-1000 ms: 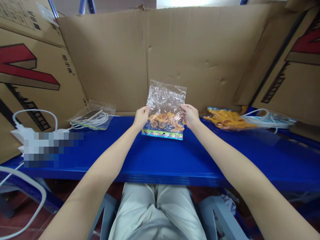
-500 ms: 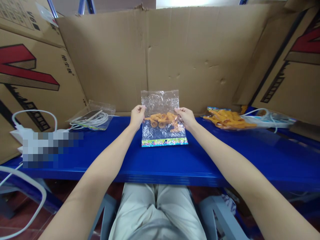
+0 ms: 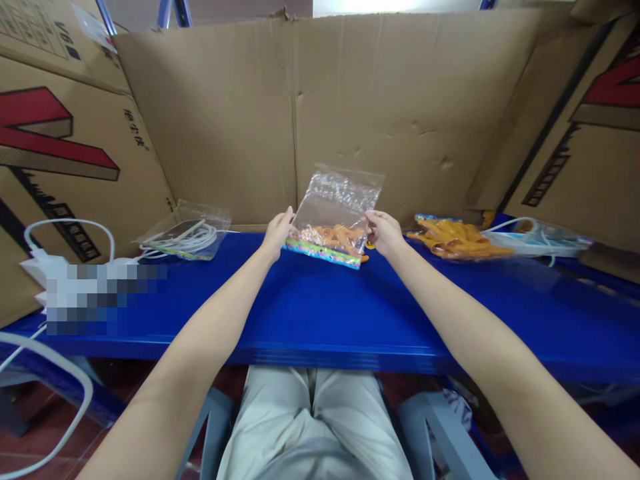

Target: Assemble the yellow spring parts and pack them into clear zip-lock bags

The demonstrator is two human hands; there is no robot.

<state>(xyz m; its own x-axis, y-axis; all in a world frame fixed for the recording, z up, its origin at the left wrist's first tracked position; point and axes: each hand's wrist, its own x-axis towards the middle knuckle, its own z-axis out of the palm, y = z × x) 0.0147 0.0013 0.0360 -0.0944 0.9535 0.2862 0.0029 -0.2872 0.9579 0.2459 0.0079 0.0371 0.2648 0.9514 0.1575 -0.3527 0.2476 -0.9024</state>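
Note:
A clear plastic bag (image 3: 337, 200) with a colourful printed strip along its lower edge is held up, tilted, above the blue table. At its left edge my left hand (image 3: 277, 236) is closed on the plastic, some fingers behind it. My right hand (image 3: 386, 232) pinches the right edge between thumb and fingers. Through the lower part of the bag I see several orange pieces (image 3: 340, 235), some with round openings. A few orange ends (image 3: 370, 244) show past the bag's right edge, below my right fingers, so at least those lie behind it.
On the right lie a bag of orange pieces (image 3: 447, 238) and a white packaged item with a cable (image 3: 545, 241). On the left are a bagged white cable (image 3: 195, 239) and white devices (image 3: 55, 273). Cardboard (image 3: 380, 100) walls the back of the blue table (image 3: 320, 313).
The bag has turned clockwise and lifted, its printed strip now higher and slanting. My right hand has shifted slightly right, and orange ends now show past the bag's right edge.

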